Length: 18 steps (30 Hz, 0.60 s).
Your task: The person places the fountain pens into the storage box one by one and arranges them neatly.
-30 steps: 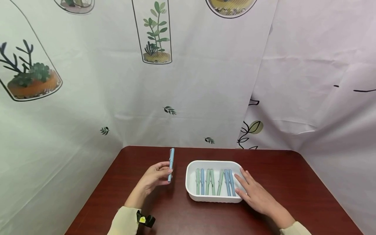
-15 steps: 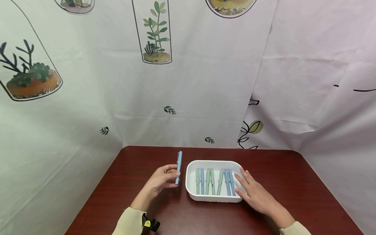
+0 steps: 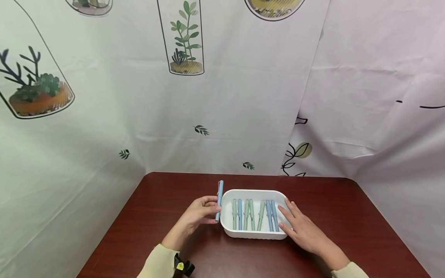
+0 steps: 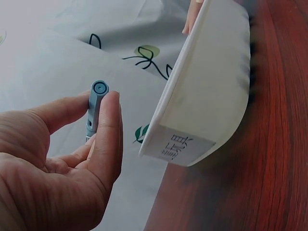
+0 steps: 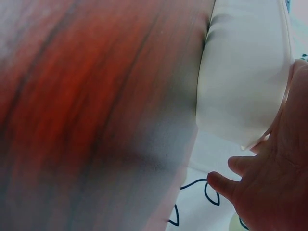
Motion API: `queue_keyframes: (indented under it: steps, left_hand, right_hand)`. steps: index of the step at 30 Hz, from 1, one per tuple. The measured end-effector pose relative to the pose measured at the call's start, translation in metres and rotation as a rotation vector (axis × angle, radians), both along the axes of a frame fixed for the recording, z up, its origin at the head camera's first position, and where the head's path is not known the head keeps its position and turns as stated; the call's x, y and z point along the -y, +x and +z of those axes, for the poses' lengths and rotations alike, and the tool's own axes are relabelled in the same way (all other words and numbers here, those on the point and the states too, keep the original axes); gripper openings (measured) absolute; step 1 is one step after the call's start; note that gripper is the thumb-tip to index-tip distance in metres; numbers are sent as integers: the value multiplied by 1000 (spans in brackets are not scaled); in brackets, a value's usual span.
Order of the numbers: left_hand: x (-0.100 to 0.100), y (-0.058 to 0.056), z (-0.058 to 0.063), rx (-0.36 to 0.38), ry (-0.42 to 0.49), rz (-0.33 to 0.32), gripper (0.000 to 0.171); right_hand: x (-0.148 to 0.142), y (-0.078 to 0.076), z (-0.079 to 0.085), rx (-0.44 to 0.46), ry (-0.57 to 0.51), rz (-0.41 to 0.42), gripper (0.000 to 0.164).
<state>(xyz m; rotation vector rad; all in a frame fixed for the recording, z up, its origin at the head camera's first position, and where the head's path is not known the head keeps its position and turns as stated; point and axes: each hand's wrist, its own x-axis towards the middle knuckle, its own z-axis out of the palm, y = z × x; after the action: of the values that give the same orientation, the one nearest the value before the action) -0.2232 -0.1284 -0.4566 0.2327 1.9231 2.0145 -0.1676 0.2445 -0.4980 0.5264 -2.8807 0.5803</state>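
My left hand [image 3: 199, 213] pinches a light blue pen [image 3: 219, 200] between thumb and fingers. The pen stands nearly upright at the left end of a white plastic tray [image 3: 255, 234]. In the left wrist view the end of the pen [image 4: 100, 87] points at the camera. Inside the tray lie several pens, among them a green pen [image 3: 234, 214], a blue pen [image 3: 240, 214] and, near the right end, another blue pen [image 3: 269, 216]. My right hand [image 3: 304, 231] rests on the tray's right rim with its fingers spread and straight.
The tray stands on a dark red wooden table [image 3: 167, 189]. A white cloth [image 3: 222, 100] printed with plants hangs behind the table. A label with characters [image 4: 180, 144] is on the tray's end wall. A black strap device [image 3: 184, 265] sits on the left wrist.
My left hand has moved right with the blue pen, from apart from the tray to right at its left rim. The right hand, the tray and the pens in it stay put.
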Motion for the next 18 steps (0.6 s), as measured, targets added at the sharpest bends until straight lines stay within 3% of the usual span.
queue_keyframes:
  steps: [18]
  left_hand:
    - [-33,3,3,6,-20,-62,54]
  right_hand:
    - [-1,-1,-2,5,-3,-6,63]
